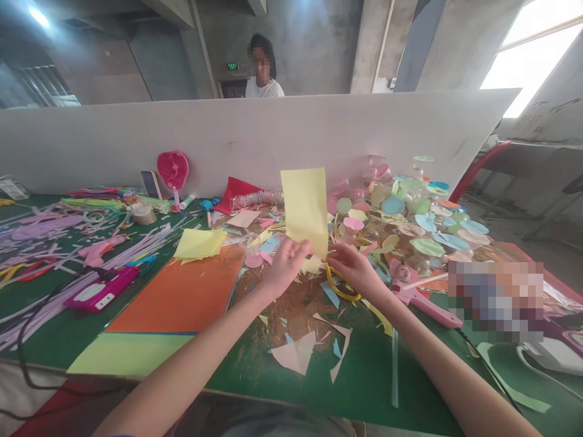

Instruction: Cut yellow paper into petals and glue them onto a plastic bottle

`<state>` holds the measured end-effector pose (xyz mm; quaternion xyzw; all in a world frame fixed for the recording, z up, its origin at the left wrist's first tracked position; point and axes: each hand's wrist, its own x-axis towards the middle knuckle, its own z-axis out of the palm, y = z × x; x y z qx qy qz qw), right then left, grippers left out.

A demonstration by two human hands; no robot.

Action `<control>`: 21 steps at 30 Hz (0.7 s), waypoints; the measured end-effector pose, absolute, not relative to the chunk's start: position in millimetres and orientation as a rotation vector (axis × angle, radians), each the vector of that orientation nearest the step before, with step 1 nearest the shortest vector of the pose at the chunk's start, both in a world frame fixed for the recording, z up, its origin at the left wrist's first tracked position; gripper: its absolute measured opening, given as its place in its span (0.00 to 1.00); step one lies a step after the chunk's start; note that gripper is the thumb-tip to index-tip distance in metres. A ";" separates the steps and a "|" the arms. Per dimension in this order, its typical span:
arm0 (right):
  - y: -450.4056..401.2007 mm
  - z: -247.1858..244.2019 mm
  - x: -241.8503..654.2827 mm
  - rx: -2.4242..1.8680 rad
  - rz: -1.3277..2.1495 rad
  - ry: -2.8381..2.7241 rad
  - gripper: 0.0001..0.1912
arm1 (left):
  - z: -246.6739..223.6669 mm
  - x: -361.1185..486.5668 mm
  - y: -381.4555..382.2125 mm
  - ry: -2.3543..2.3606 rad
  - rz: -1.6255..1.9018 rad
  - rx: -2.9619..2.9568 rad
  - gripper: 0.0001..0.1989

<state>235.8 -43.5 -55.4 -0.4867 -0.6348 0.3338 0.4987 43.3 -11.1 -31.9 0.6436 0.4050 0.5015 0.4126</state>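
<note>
Both hands (pixel 288 264) (pixel 350 265) hold the yellow sheet (pixel 305 206) upright above them

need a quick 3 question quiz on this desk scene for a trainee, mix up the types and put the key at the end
1. Multiple choice: what does the left hand pinch?
a) a pink fan
b) a yellow sheet
c) a strip of red tape

2. True or false: the pink glue gun lies on the right side of the green tabletop.

3. Fill in: the small yellow stack rests partly on a large sheet coloured ____.

Key: 1 b; 2 true; 3 orange
</note>
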 end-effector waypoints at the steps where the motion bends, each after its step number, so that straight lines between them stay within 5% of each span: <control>1: -43.4 -57.1 237.3 -1.264 0.708 -1.596 0.15 | -30.5 41.8 -11.5 1.022 1.285 1.655 0.14; 8: -49.4 -61.3 247.4 -2.008 -0.053 -2.008 0.15 | -17.9 36.0 -10.7 1.041 1.344 1.964 0.05; 14: -58.5 -55.2 240.8 -2.137 -0.178 -2.114 0.25 | -26.5 32.1 -0.4 1.088 1.318 1.911 0.06; 21: -58.8 -47.9 236.5 -2.209 -0.086 -2.105 0.24 | -28.1 31.5 8.1 1.005 1.326 1.708 0.07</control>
